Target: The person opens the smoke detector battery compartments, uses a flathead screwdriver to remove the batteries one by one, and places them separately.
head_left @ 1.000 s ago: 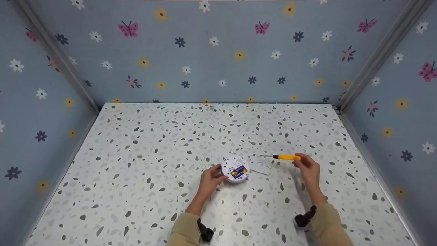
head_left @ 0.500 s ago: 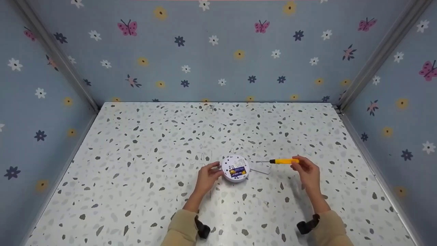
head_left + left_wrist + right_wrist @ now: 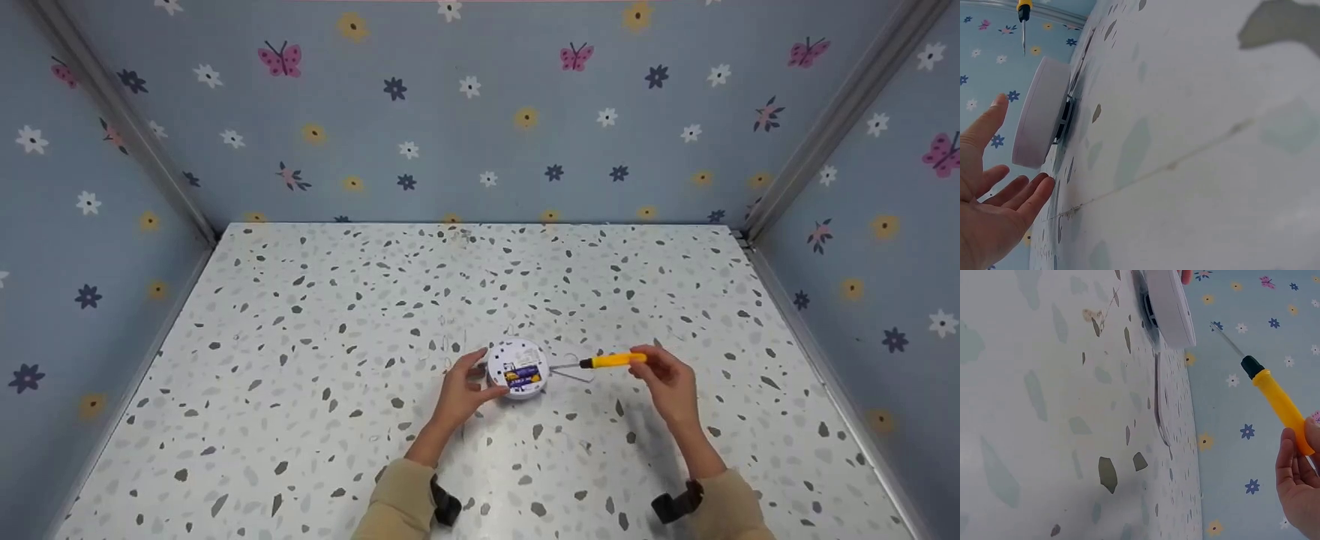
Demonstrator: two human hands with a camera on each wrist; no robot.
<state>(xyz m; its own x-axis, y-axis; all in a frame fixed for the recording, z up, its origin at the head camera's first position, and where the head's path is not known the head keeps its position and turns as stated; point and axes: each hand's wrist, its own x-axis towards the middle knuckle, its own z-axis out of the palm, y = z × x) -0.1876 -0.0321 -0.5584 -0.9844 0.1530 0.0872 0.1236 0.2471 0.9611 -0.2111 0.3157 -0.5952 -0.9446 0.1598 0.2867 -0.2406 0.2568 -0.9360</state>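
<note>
A round white device (image 3: pixel 511 356) lies on the table with its battery compartment uncovered. Purple-and-yellow batteries (image 3: pixel 523 376) sit inside it. My left hand (image 3: pixel 459 391) is at the device's left side, thumb and fingers spread around its edge. In the left wrist view, these fingers (image 3: pixel 1033 199) are loosely extended beside the device's side wall, without a clear grip. My right hand (image 3: pixel 670 386) pinches the end of a yellow screwdriver (image 3: pixel 616 361) with a black collar. The screwdriver's metal shaft points left at the device; in the right wrist view its tip is off the table.
A thin white flat piece (image 3: pixel 576 375) lies on the table just right of the device, partly beneath the screwdriver in the head view. The speckled table (image 3: pixel 337 405) is enclosed by flowered blue panels (image 3: pixel 480 112) at the back and both sides.
My right hand has brought the screwdriver left and lower, nearer the device. The device has turned slightly and lies flatter. My left hand loosened from its edge, then spread around it again.
</note>
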